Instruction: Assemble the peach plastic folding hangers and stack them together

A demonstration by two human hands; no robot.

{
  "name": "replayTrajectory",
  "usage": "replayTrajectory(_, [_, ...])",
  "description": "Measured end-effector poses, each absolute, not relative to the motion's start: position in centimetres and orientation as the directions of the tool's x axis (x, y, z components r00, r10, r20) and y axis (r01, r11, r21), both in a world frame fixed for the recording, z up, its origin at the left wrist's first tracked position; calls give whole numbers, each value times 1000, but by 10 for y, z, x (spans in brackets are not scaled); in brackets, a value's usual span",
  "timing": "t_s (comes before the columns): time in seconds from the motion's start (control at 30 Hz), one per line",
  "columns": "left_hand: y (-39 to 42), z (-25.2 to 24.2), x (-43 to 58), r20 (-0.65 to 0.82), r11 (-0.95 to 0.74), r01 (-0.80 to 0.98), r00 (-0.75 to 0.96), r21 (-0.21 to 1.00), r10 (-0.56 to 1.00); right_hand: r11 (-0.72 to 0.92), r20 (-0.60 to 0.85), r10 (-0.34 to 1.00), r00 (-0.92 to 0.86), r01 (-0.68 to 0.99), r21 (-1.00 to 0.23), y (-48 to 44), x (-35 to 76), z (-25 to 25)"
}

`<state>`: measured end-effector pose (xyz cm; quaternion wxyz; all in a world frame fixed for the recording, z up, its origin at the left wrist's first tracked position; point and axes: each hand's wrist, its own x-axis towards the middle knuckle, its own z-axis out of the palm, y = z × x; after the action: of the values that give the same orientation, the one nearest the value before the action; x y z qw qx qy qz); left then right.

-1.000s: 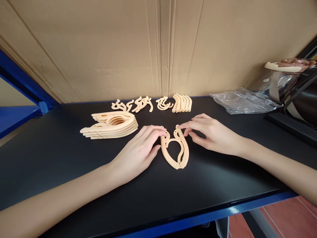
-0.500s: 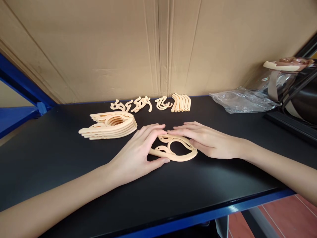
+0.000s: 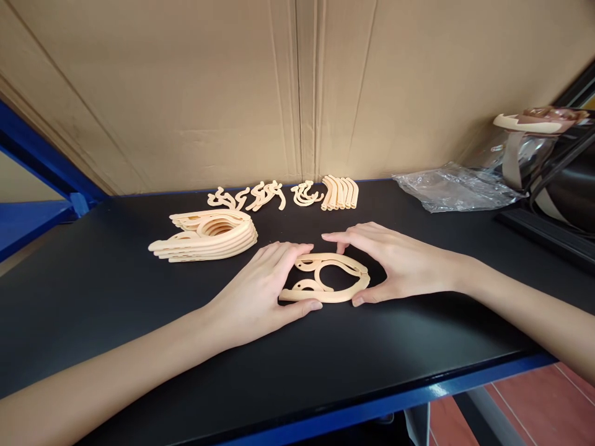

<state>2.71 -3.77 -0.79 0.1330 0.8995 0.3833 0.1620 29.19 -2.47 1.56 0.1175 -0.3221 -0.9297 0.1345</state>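
Observation:
A folded cream plastic hanger (image 3: 341, 295) lies flat on the black tabletop (image 3: 381, 353) between my hands. Its left end is gripped by my left hand (image 3: 260, 291), thumb along the near edge and fingers at the far edge. Around the hanger's right end, my right hand (image 3: 395, 263) is spread, its thumb by the near edge and its fingers raised beyond the far edge. To the left sits a stack of similar folded hangers (image 3: 209, 238).
Small hook-shaped pieces (image 3: 264, 195), more hooks (image 3: 307, 194) and a row of curved pieces (image 3: 341, 192) lie along the back by the cardboard (image 3: 186, 93). Clear plastic bags (image 3: 460, 189) and a black frame (image 3: 543, 238) stand at right.
My right hand has opened, its thumb moving to the near side of the hanger and its fingers lifting off the far edge. My left hand has barely shifted.

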Motion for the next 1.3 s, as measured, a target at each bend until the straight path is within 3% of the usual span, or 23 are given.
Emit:
replayTrajectory(0.73, [-42, 1, 28, 254, -768, 554, 731, 322, 634, 812, 304, 574, -760, 481, -331, -33, 283, 11])
replayTrajectory(0.87, [-43, -1, 29, 266, -777, 545, 735, 316, 623, 809, 313, 560, -767, 425, -405, -31, 285, 13])
replayTrajectory(1.1, [-46, 12, 28, 328, -809, 487, 744, 330, 582, 646, 331, 732, -595, 453, -615, -19, 295, 9])
replayTrajectory(1.3, [-39, 54, 9, 394, -781, 574, 677, 246, 622, 583, 204, 785, -585, 586, -562, -8, 295, 2])
